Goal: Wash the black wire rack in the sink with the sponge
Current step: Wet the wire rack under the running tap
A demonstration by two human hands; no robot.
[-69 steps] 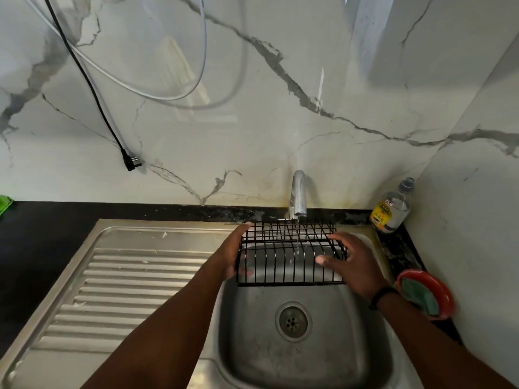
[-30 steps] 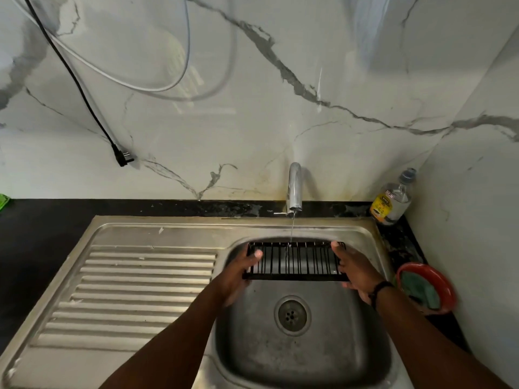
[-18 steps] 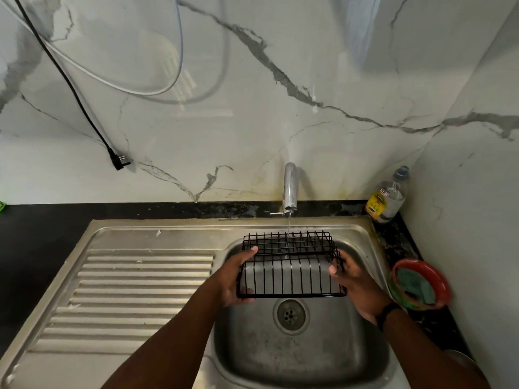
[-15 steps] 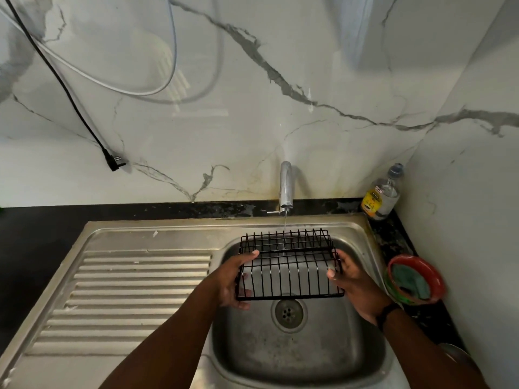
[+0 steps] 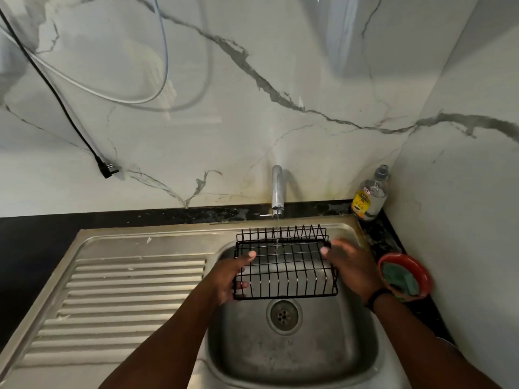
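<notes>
A person's left hand grips the left end of the black wire rack, thumb over its top wire and fingers curled beneath, while the right hand steadies the right end, fingers spread along the side wire; whether that hand actually clasps the wire cannot be told. The rack hangs above the basin of the steel sink, tilted toward the camera, with a thin stream from the tap falling onto its rear bars. A second earlier the rack lay nearly flat under the spout; it has since been tipped up and drawn slightly forward, so water now meets a different face. That suggests the wetting stage is under way and scrubbing has not begun: the green sponge sits untouched in a red bowl on the dark counter, just right of the right wrist. Behind it, in the corner, stands a clear bottle with a yellow label. A ribbed drainboard extends left of the basin, and a black plug dangles against the marbled wall.
</notes>
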